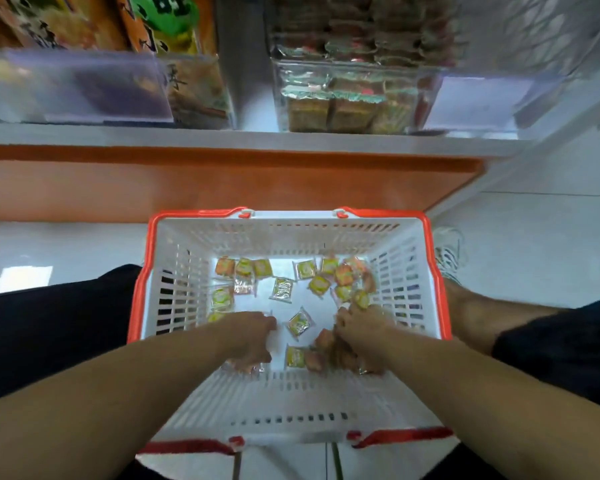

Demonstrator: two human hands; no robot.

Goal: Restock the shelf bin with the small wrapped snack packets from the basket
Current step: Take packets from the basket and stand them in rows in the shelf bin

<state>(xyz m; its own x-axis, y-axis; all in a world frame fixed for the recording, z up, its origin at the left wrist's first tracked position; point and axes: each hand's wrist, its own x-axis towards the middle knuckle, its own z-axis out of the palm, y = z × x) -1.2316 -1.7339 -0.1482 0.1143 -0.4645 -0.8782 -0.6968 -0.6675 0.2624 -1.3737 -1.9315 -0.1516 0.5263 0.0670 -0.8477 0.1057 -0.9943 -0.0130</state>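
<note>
A white plastic basket [174,258] with a red rim sits on the floor between my knees. Several small yellow-green and orange wrapped snack packets [282,289] lie scattered on its bottom. My left hand [250,337] reaches into the basket at the near left, fingers curled down over packets there. My right hand [361,334] is at the near right, closed over a cluster of orange packets [323,355]. A clear shelf bin [347,98] holding wrapped snacks stands on the shelf above the basket.
A white shelf [118,135] with an orange base panel [222,181] runs in front of me. A second clear bin [84,88] with larger snack bags stands at the left. My shoe [449,252] is on the white tiled floor right of the basket.
</note>
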